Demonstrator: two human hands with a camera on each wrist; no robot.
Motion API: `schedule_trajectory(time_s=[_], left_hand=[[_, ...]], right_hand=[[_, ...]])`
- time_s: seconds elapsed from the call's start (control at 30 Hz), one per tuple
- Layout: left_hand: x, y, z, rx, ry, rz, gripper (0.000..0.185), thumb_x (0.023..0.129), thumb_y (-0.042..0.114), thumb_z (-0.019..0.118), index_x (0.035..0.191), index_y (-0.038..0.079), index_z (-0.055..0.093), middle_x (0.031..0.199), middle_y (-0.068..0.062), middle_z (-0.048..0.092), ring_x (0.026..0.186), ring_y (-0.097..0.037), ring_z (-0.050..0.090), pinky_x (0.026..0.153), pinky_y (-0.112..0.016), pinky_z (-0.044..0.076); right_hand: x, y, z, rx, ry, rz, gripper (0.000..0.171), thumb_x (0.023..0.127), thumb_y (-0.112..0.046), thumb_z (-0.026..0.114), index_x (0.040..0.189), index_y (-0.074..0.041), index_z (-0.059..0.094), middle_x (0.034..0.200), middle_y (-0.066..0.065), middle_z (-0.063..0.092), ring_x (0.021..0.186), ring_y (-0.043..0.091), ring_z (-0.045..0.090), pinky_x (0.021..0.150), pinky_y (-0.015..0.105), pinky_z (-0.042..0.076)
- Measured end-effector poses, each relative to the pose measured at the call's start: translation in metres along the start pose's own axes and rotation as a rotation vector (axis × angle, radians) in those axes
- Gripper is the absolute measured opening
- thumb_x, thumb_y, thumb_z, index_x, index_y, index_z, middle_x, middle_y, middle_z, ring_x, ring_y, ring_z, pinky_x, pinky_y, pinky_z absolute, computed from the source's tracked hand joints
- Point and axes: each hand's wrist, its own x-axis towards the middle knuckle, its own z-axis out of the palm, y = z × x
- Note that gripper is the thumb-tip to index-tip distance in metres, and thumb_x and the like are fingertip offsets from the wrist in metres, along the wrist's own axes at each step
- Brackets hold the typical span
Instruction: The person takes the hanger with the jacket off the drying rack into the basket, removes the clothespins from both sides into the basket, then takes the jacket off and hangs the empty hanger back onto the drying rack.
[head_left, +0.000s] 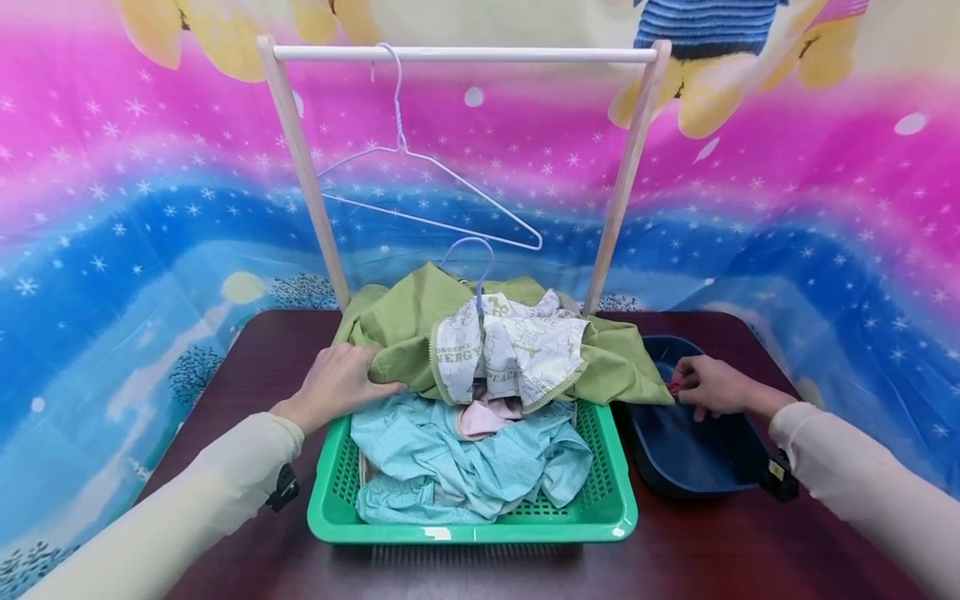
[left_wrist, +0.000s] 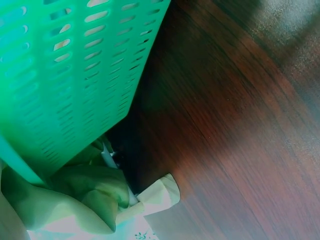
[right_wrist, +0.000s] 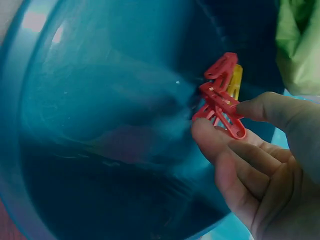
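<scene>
A green garment (head_left: 615, 358) with a white printed bib (head_left: 517, 346) lies over the back of a green basket (head_left: 600, 508), a blue hanger hook (head_left: 468, 250) poking out of its collar. My left hand (head_left: 341, 383) grips that garment's left edge at the basket's rim. The left wrist view shows only the basket wall (left_wrist: 65, 75), a fold of the green garment (left_wrist: 85, 195) and bare table. My right hand (head_left: 686, 385) reaches into a dark blue tub (head_left: 697, 467) and pinches a red clothes peg (right_wrist: 220, 100) between thumb and fingers (right_wrist: 210, 135). A yellow peg (right_wrist: 235, 80) lies just behind it.
A wooden rack with a white rod (head_left: 465, 54) stands behind the basket, and a white wire hanger (head_left: 427, 187) hangs on it. Light blue and pink clothes (head_left: 465, 458) fill the basket. All of it sits on a dark wooden table (head_left: 247, 367), with a colourful cloth backdrop behind.
</scene>
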Motion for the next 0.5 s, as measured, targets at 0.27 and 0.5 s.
schedule_trajectory(time_s=[0.27, 0.5], left_hand=[[0.001, 0.001, 0.0, 0.003, 0.003, 0.002, 0.046, 0.075, 0.048, 0.086, 0.067, 0.018, 0.052, 0.053, 0.006, 0.041, 0.048, -0.01, 0.038, 0.048, -0.028, 0.032], [0.0, 0.0, 0.001, 0.005, -0.005, -0.001, 0.047, 0.075, 0.049, 0.085, 0.067, 0.018, 0.051, 0.053, 0.006, 0.039, 0.048, -0.01, 0.037, 0.047, -0.027, 0.031]], right_hand=[[0.004, 0.003, 0.01, -0.127, 0.006, 0.025, 0.024, 0.097, -0.008, 0.06, 0.116, 0.006, 0.054, 0.105, 0.019, 0.069, 0.061, 0.019, 0.063, 0.055, 0.034, 0.052], [0.007, 0.005, 0.018, -0.241, 0.014, 0.064, 0.053, 0.095, -0.012, 0.065, 0.137, 0.014, 0.045, 0.085, 0.005, 0.065, 0.061, 0.014, 0.058, 0.055, 0.032, 0.049]])
